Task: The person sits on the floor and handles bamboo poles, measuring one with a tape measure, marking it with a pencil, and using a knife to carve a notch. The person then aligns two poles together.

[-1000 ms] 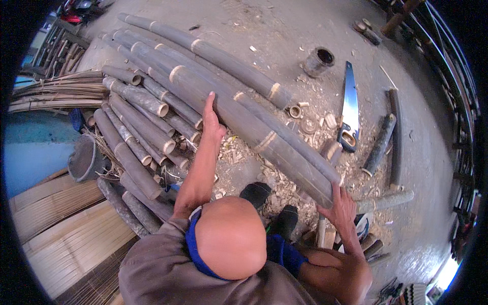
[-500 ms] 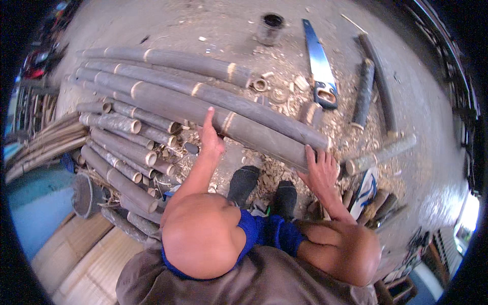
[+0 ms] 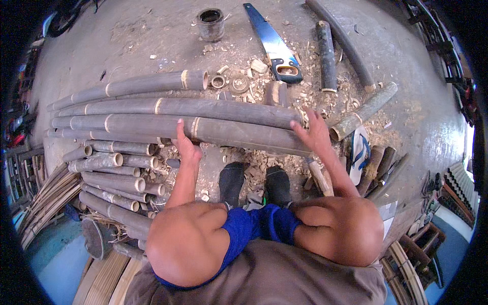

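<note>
A long grey-brown bamboo pole [image 3: 244, 133] with pale node rings lies crosswise in front of my feet. My left hand [image 3: 188, 147] holds it from the near side, just left of a node, thumb up over the top and the other fingers hidden beneath. At the pole's right end is my right hand [image 3: 316, 134], fingers spread, the thumb close to the top surface. Whether that hand touches the pole is hard to tell. Right behind runs a second bamboo pole [image 3: 229, 110], nearly parallel. A third bamboo pole [image 3: 147, 85] lies farther back on the left.
Short bamboo pieces [image 3: 114, 180] are stacked at left. A handsaw [image 3: 274, 48] lies at the back beside a dark-stained pot [image 3: 210, 25]. Bamboo lengths [image 3: 327, 58] and a flip-flop [image 3: 359, 155] lie at right. Wood chips [image 3: 254, 157] cover the floor around my feet.
The view has turned, so the scene sits farther left. My right hand's fingers have lifted and spread at the pole's end, while the left hand keeps its hold.
</note>
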A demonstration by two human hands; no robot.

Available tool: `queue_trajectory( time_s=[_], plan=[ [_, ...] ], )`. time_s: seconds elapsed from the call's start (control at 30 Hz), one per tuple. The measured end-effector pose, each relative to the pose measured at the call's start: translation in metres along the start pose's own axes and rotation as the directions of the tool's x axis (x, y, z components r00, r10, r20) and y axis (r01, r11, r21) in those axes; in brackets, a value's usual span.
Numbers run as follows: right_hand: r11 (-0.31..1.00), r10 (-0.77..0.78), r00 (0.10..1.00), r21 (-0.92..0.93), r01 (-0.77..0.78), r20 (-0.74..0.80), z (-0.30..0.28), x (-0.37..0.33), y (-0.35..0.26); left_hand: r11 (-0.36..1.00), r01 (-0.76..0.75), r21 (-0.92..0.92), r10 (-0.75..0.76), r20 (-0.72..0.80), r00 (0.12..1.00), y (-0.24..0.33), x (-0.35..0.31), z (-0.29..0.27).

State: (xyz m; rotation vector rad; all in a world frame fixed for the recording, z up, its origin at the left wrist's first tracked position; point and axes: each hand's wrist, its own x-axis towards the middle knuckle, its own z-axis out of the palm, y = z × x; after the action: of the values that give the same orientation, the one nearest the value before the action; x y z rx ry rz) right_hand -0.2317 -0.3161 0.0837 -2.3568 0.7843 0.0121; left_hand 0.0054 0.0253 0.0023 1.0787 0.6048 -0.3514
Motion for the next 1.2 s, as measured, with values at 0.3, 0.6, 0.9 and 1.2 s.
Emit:
queue_trajectory(
  time_s=[0.3,0.6,0.9,1.2],
  plan=[
    [0.677,0.256,0.892,0.589,-0.441,0.373,0.028,0.049,0.061,0.996,0.083,0.033,-0.080,-0.088,0.993,0.012,-0.002,0.022],
    [0.452,0.493,0.751,0.608,-0.653,0.440,0.040,0.070,0.082,0.981,0.075,0.177,-0.079,0.018,0.997,0.031,0.065,0.017],
    [0.540,0.354,0.849,0.656,-0.527,0.392,0.048,0.073,0.095,0.499,-0.408,0.765,0.585,0.050,0.810,-0.001,0.001,0.025],
    [0.442,0.252,0.929,0.821,-0.361,0.272,0.043,0.011,0.060,-0.658,-0.714,0.239,-0.234,0.836,0.496,-0.009,-0.057,0.096]
  ],
)
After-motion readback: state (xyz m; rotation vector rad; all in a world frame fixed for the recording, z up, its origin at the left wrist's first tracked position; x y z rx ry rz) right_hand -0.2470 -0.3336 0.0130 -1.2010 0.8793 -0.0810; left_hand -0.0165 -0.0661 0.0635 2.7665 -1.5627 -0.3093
